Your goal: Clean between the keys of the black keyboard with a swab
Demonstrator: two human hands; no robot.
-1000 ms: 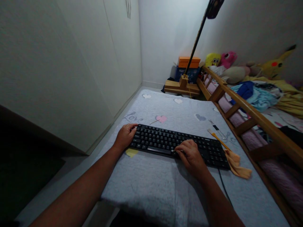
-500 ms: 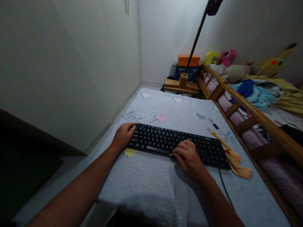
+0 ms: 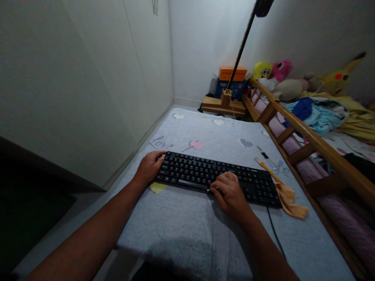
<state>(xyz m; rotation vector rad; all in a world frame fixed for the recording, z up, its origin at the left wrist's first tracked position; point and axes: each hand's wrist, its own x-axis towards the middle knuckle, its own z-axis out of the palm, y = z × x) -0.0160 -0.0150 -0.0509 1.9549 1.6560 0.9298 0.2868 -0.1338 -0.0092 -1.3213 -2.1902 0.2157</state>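
Observation:
A black keyboard (image 3: 187, 171) lies across the patterned cloth, its cable running off toward me at the right. My left hand (image 3: 149, 167) grips the keyboard's left end, thumb and fingers at its edge. Over the keyboard's front edge, just right of the space bar, my right hand (image 3: 230, 193) is closed in a pinch. A small white tip, looking like a cotton swab (image 3: 209, 190), pokes out of those fingers; most of it is hidden. Another thin swab (image 3: 188, 148) rests on the cloth behind the keyboard.
Right of the keyboard lie an orange-handled brush (image 3: 268, 169), a tool with a black grip (image 3: 265, 155) and an orange cloth (image 3: 291, 201). A wooden bed rail (image 3: 310, 136) borders the right side. A white cupboard (image 3: 88, 78) stands left. A wooden stand (image 3: 224, 103) is at the back.
The whole view has shifted slightly. Both hands keep nearly the same places on the keyboard, and the right hand still pinches the small white-tipped thing.

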